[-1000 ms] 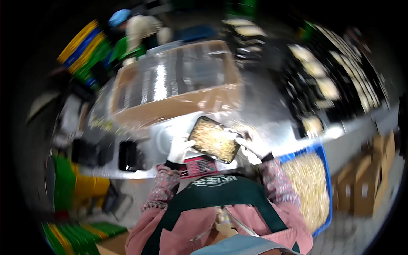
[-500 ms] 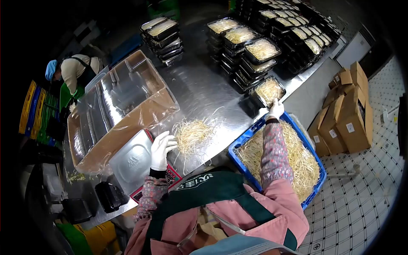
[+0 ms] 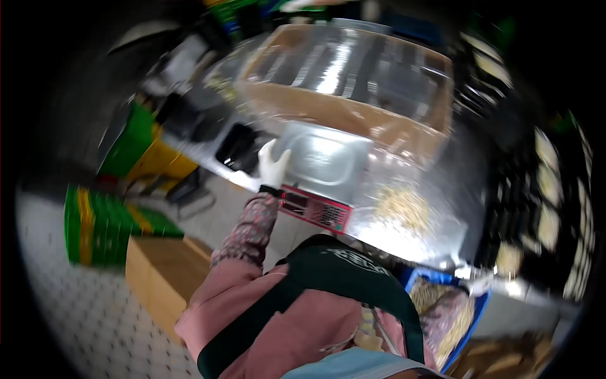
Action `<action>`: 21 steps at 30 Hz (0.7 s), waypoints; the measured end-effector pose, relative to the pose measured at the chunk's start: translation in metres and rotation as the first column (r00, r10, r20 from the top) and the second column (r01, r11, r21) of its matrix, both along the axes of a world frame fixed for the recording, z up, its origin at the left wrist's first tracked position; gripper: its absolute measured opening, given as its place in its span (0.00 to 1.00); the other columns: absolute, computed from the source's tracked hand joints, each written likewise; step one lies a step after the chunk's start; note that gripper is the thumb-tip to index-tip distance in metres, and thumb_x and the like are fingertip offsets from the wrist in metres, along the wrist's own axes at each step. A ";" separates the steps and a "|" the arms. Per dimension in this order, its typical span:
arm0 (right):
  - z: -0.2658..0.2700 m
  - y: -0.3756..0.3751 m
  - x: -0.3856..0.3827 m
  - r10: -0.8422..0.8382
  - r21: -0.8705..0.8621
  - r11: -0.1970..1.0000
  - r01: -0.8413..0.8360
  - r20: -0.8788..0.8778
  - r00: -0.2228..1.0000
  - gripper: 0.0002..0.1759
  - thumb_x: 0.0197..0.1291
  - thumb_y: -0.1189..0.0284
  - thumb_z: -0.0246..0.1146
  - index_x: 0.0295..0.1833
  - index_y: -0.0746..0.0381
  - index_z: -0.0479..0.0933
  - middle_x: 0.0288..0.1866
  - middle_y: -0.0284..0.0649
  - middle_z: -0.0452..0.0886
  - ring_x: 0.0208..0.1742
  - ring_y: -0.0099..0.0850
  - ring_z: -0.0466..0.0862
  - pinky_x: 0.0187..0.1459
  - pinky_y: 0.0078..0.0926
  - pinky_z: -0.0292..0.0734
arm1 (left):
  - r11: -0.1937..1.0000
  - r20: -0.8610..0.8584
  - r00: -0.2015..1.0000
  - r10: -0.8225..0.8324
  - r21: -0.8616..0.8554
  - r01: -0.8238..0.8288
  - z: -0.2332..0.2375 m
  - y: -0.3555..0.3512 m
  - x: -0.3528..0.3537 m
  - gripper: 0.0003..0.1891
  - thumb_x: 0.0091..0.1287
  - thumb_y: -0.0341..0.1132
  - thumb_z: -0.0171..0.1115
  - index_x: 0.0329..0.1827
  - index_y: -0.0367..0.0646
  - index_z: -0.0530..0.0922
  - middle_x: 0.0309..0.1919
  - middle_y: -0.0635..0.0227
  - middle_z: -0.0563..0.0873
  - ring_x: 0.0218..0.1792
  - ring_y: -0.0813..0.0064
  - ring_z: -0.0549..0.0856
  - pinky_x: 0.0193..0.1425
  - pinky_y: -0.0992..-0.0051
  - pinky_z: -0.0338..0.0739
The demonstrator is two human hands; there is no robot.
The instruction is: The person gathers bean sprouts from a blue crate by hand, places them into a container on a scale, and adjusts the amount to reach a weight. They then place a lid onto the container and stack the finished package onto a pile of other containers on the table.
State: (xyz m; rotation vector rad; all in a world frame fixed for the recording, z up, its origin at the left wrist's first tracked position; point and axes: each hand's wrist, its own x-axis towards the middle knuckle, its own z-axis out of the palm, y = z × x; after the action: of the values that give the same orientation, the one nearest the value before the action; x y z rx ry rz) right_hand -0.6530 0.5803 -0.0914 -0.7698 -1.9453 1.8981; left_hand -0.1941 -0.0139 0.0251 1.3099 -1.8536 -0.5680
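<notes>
Left hand [image 3: 273, 165], grip spread, touches the scale [image 3: 319, 165], its pan bare, with black trays [image 3: 237, 146] at ten o'clock. Sprouts [image 3: 404, 207] lie loose on the tabletop [image 3: 457, 180]. The right hand is hidden, so I cannot tell its grip.

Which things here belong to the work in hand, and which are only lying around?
In hand: left hand, gloved, at the edge of the scale; black empty trays beside it; loose sprout pile; blue crate of sprouts.
Lying about: big lined carton; green and yellow crates; brown box on the floor; filled trays at the right, blurred.
</notes>
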 end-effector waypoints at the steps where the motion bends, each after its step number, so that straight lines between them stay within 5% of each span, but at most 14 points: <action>1: 0.020 -0.020 0.022 0.032 -0.003 0.999 -0.032 -0.006 0.999 0.25 0.70 0.57 0.63 0.64 0.62 0.77 0.51 0.48 0.85 0.42 0.39 0.87 0.36 0.35 0.87 | 0.987 0.109 0.983 0.145 -0.088 -0.136 -0.001 -0.015 0.023 0.43 0.56 0.46 0.77 0.72 0.36 0.69 0.71 0.46 0.70 0.74 0.49 0.64 0.78 0.56 0.59; 4: 0.038 -0.077 0.061 0.189 -0.114 0.975 -0.192 -0.035 0.981 0.22 0.70 0.60 0.62 0.63 0.61 0.78 0.43 0.41 0.80 0.31 0.28 0.77 0.32 0.27 0.84 | 0.882 0.358 0.806 0.472 -0.200 -0.427 0.019 -0.046 0.076 0.58 0.48 0.55 0.80 0.79 0.37 0.57 0.79 0.47 0.56 0.80 0.42 0.50 0.81 0.47 0.49; 6: 0.042 -0.105 0.075 0.371 -0.129 0.919 -0.372 -0.033 0.928 0.21 0.70 0.62 0.62 0.63 0.59 0.78 0.40 0.36 0.77 0.29 0.23 0.72 0.32 0.24 0.81 | 0.877 0.447 0.754 0.481 -0.236 -0.419 0.011 -0.078 0.110 0.61 0.49 0.57 0.78 0.80 0.36 0.54 0.80 0.48 0.52 0.81 0.43 0.47 0.81 0.45 0.47; 8: 0.051 -0.132 0.089 0.550 -0.137 0.818 -0.559 -0.100 0.829 0.18 0.72 0.63 0.60 0.63 0.56 0.80 0.38 0.30 0.74 0.30 0.20 0.71 0.33 0.22 0.75 | 0.921 0.597 0.705 0.383 -0.194 -0.337 0.002 -0.102 0.130 0.54 0.52 0.55 0.77 0.76 0.36 0.61 0.74 0.45 0.66 0.77 0.40 0.57 0.79 0.49 0.53; 9: 0.054 -0.147 0.091 0.616 -0.133 0.768 -0.626 -0.113 0.779 0.19 0.72 0.62 0.60 0.64 0.55 0.79 0.37 0.28 0.74 0.30 0.19 0.70 0.33 0.20 0.72 | 0.951 0.698 0.712 0.077 0.163 -0.263 0.019 -0.114 0.136 0.42 0.57 0.56 0.70 0.70 0.39 0.71 0.67 0.50 0.76 0.73 0.45 0.68 0.73 0.49 0.61; 11: 0.074 -0.191 0.113 0.710 -0.024 0.693 -0.720 -0.149 0.688 0.20 0.74 0.61 0.59 0.65 0.56 0.79 0.34 0.25 0.74 0.30 0.15 0.69 0.32 0.18 0.69 | 0.913 0.761 0.596 -0.255 0.392 -0.110 -0.051 -0.145 0.160 0.25 0.67 0.53 0.53 0.57 0.48 0.84 0.56 0.58 0.86 0.60 0.55 0.82 0.68 0.54 0.68; 16: 0.079 -0.242 0.156 0.878 0.053 0.478 -0.877 -0.061 0.475 0.20 0.74 0.64 0.59 0.65 0.61 0.77 0.34 0.30 0.74 0.26 0.16 0.72 0.27 0.13 0.70 | 0.969 0.661 0.748 0.065 0.138 -0.206 -0.018 -0.123 0.165 0.26 0.61 0.57 0.65 0.51 0.46 0.87 0.44 0.55 0.89 0.52 0.55 0.86 0.66 0.58 0.73; 18: 0.066 -0.244 0.167 0.889 0.031 0.456 -0.890 -0.056 0.454 0.20 0.74 0.65 0.60 0.65 0.62 0.76 0.34 0.32 0.75 0.26 0.18 0.75 0.27 0.13 0.72 | 0.941 0.601 0.795 0.084 0.214 -0.262 0.001 -0.126 0.172 0.26 0.58 0.61 0.67 0.44 0.47 0.89 0.40 0.57 0.90 0.46 0.55 0.88 0.57 0.59 0.80; 21: 0.057 -0.248 0.193 0.899 0.010 0.438 -0.899 -0.033 0.438 0.14 0.73 0.66 0.61 0.58 0.62 0.78 0.35 0.33 0.79 0.28 0.21 0.77 0.30 0.19 0.75 | 0.963 0.389 0.921 0.002 0.246 -0.106 -0.003 -0.152 0.190 0.30 0.58 0.64 0.66 0.38 0.41 0.89 0.31 0.54 0.89 0.38 0.51 0.88 0.46 0.57 0.79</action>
State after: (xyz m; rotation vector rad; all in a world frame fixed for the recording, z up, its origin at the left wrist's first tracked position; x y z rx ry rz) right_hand -0.4603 0.3325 -0.0339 0.5190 -2.5974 2.3792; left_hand -0.0040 -0.1660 0.0225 1.7483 -2.1018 -0.5714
